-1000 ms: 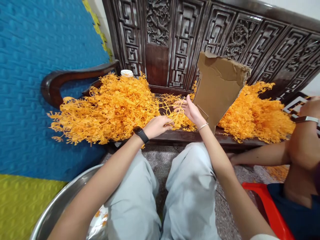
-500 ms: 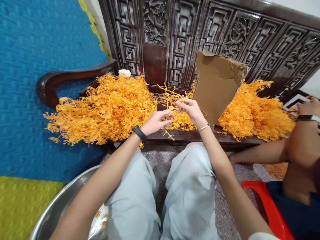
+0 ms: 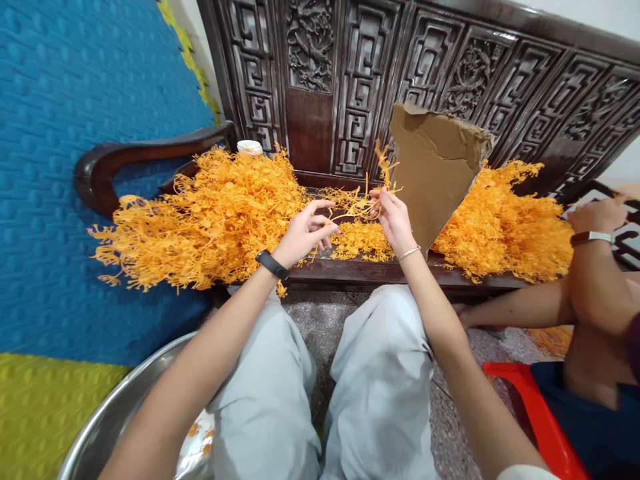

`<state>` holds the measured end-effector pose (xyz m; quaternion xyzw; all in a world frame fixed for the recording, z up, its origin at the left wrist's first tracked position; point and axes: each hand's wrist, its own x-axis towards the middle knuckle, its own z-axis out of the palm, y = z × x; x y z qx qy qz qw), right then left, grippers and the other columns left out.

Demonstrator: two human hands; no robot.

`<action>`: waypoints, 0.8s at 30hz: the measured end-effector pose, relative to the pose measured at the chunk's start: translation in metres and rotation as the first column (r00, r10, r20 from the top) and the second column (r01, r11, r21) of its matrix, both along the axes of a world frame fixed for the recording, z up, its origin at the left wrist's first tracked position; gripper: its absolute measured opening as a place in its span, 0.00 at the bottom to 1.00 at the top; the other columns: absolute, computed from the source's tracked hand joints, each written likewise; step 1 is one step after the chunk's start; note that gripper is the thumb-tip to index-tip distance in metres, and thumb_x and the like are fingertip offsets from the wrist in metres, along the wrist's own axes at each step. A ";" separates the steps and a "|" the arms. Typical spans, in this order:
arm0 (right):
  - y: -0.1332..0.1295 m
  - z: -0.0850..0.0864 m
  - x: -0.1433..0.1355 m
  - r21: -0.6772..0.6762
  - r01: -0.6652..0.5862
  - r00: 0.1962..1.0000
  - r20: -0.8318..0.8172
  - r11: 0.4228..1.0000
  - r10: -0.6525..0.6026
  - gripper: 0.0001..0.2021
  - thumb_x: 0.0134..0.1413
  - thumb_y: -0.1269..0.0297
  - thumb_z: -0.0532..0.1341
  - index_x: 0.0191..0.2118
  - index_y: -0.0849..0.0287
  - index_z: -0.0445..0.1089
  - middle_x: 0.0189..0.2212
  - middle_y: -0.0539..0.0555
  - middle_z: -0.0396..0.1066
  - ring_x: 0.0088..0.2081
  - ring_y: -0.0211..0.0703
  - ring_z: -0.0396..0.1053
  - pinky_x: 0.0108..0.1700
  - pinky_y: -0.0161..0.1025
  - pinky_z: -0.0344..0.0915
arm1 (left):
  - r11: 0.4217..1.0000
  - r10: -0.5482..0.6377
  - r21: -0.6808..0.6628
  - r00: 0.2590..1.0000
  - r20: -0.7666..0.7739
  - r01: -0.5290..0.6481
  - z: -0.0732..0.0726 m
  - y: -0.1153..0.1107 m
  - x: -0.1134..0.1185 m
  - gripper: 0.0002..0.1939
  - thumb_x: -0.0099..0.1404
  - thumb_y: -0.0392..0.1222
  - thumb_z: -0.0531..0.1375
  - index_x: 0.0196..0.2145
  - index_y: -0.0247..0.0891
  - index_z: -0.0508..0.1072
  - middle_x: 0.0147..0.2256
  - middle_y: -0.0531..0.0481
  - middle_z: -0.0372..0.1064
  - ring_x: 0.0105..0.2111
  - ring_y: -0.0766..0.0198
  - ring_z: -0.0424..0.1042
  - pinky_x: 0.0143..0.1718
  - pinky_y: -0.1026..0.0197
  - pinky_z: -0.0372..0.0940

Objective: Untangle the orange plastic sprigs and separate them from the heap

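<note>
My right hand [image 3: 396, 221] pinches orange branching plastic sprigs [image 3: 384, 165] that stick up above its fingers. To its left, my left hand [image 3: 303, 233] has its index finger raised and its thumb against a thin orange stem [image 3: 350, 215] that runs across toward the right hand. Part of an orange strand shows below the left fingers; the grip there is partly hidden. Beside the left hand rises a large heap of orange sprigs [image 3: 210, 220]. A smaller pile of orange pieces [image 3: 364, 241] lies on the dark wooden bench [image 3: 350, 270] beneath both hands.
An upright cardboard piece [image 3: 433, 170] separates the small pile from another orange heap [image 3: 505, 227]. A co-worker's hand [image 3: 597, 215] is at the far right, above a red stool [image 3: 535, 393]. A metal basin [image 3: 107, 417] stands lower left; a white lidded container [image 3: 249, 147] sits behind the large heap.
My hands have moved apart: the left leftward, the right slightly rightward and up. The sprigs in the right hand now point upward. The co-worker's hand has moved left.
</note>
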<state>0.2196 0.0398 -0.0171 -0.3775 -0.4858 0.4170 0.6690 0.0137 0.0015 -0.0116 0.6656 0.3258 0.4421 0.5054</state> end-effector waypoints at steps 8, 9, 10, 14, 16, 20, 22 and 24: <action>0.002 -0.006 0.001 0.009 -0.058 0.998 0.016 0.998 0.058 0.12 0.44 0.57 0.65 0.32 0.61 0.73 0.28 0.50 0.70 0.25 0.30 0.63 0.30 0.31 0.60 | 0.937 0.349 0.033 0.927 -0.136 -0.348 -0.012 0.015 -0.001 0.09 0.63 0.39 0.54 0.41 0.37 0.60 0.43 0.44 0.65 0.33 0.65 0.72 0.29 0.58 0.70; 0.003 -0.007 0.001 0.022 0.000 1.000 -0.015 1.000 0.000 0.12 0.46 0.56 0.64 0.31 0.62 0.73 0.27 0.50 0.70 0.24 0.30 0.62 0.29 0.32 0.60 | 0.912 0.409 0.068 0.894 -0.185 -0.404 -0.013 0.014 -0.002 0.10 0.62 0.40 0.54 0.41 0.37 0.60 0.43 0.43 0.64 0.36 0.63 0.71 0.33 0.55 0.70; 0.006 -0.009 0.001 0.024 0.057 0.997 -0.049 0.998 -0.055 0.13 0.47 0.55 0.63 0.31 0.62 0.72 0.25 0.50 0.69 0.23 0.30 0.61 0.28 0.32 0.59 | 0.882 0.470 0.106 0.858 -0.205 -0.458 -0.014 0.011 -0.003 0.11 0.61 0.38 0.55 0.41 0.36 0.59 0.44 0.41 0.62 0.39 0.61 0.69 0.39 0.51 0.69; 0.028 -0.020 -0.003 -0.121 0.266 0.951 -0.128 0.956 -0.281 0.16 0.46 0.53 0.62 0.32 0.63 0.72 0.20 0.48 0.66 0.22 0.32 0.60 0.27 0.33 0.58 | 0.857 0.495 0.309 0.828 -0.264 -0.414 -0.017 -0.004 0.001 0.11 0.57 0.34 0.57 0.39 0.36 0.61 0.44 0.43 0.60 0.46 0.58 0.64 0.52 0.46 0.61; 0.046 -0.027 -0.005 -0.156 0.335 0.922 -0.151 0.929 -0.357 0.18 0.46 0.52 0.61 0.32 0.65 0.72 0.19 0.48 0.66 0.21 0.33 0.60 0.26 0.33 0.58 | 0.854 0.461 0.397 0.841 -0.283 -0.335 -0.021 -0.013 0.007 0.11 0.56 0.33 0.57 0.38 0.37 0.63 0.47 0.44 0.60 0.53 0.57 0.60 0.56 0.49 0.57; 0.088 -0.039 -0.008 -0.235 0.475 0.830 -0.202 0.848 -0.521 0.18 0.52 0.51 0.58 0.32 0.66 0.69 0.24 0.50 0.69 0.23 0.32 0.61 0.28 0.33 0.60 | 0.830 0.481 0.523 0.724 -0.494 -0.195 -0.031 -0.021 0.021 0.15 0.59 0.35 0.54 0.45 0.33 0.61 0.51 0.37 0.58 0.53 0.51 0.61 0.54 0.46 0.59; 0.110 -0.041 -0.009 -0.276 0.496 0.804 -0.211 0.823 -0.556 0.16 0.56 0.54 0.56 0.35 0.66 0.68 0.29 0.53 0.70 0.25 0.33 0.63 0.31 0.33 0.63 | 0.819 0.489 0.563 0.645 -0.587 -0.108 -0.036 -0.023 0.025 0.16 0.60 0.36 0.52 0.47 0.33 0.61 0.54 0.35 0.56 0.53 0.51 0.62 0.52 0.47 0.61; 0.132 -0.038 -0.013 -0.307 0.490 0.800 -0.213 0.816 -0.560 0.14 0.59 0.58 0.55 0.40 0.65 0.68 0.35 0.55 0.70 0.31 0.35 0.67 0.35 0.36 0.67 | 0.807 0.446 0.587 0.586 -0.677 0.062 -0.041 -0.024 0.028 0.15 0.61 0.34 0.49 0.46 0.33 0.62 0.56 0.36 0.57 0.49 0.55 0.66 0.50 0.51 0.64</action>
